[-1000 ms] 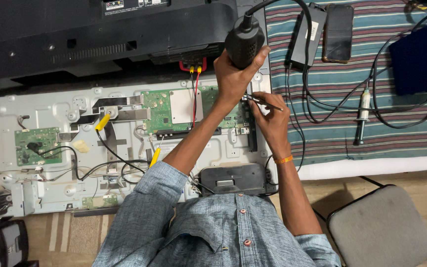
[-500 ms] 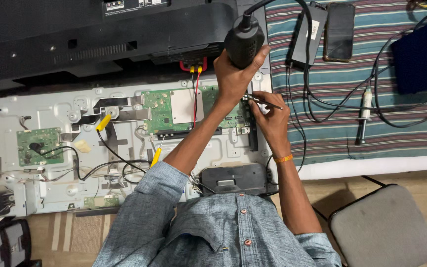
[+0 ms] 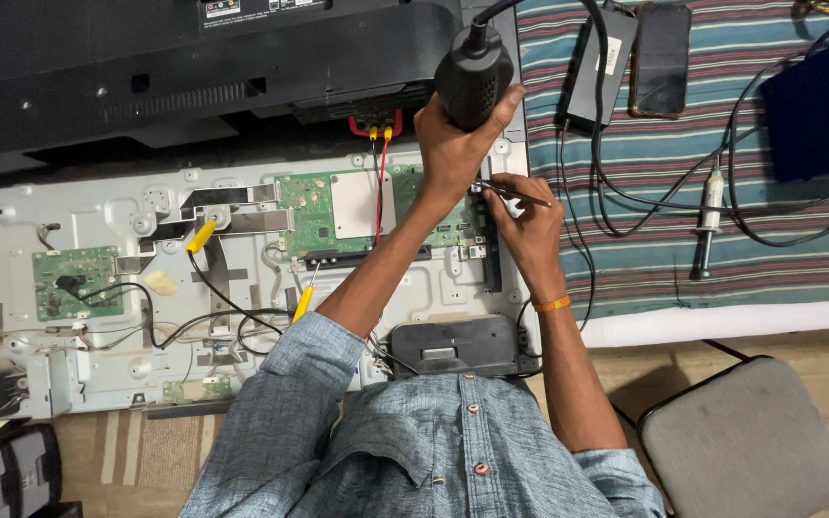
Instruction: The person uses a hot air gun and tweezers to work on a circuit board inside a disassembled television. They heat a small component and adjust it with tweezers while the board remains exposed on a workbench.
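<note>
While the left hand [image 3: 453,144] wraps its fingers tight around a black, barrel-shaped hot-air tool [image 3: 473,77] with a dark cord running off its top end, the right hand [image 3: 528,223] pinches a slim pair of metal tweezers [image 3: 510,193] between thumb and fingertips; both meet over the right end of a green circuit board [image 3: 314,211], which lies in the upper middle of a pale grey metal chassis [image 3: 88,240] spread flat on the floor; the board carries a white square patch at its centre and a red wire crossing it from two yellow-tipped connectors above; the tweezer tips point left towards the tool hand, just beside a dark strip at the chassis's right edge; a smaller green board [image 3: 74,280] sits well apart at the left, with black cables and yellow-handled clips [image 3: 201,236] between; a black television casing [image 3: 194,67] borders the chassis along the top, a striped cloth [image 3: 645,249] with a power brick [image 3: 608,67], a phone [image 3: 660,59] and looping cables lies close on the right, and a grey padded stool [image 3: 746,441] stands at the lower right; open chassis surface remains to the left of the arms.
</note>
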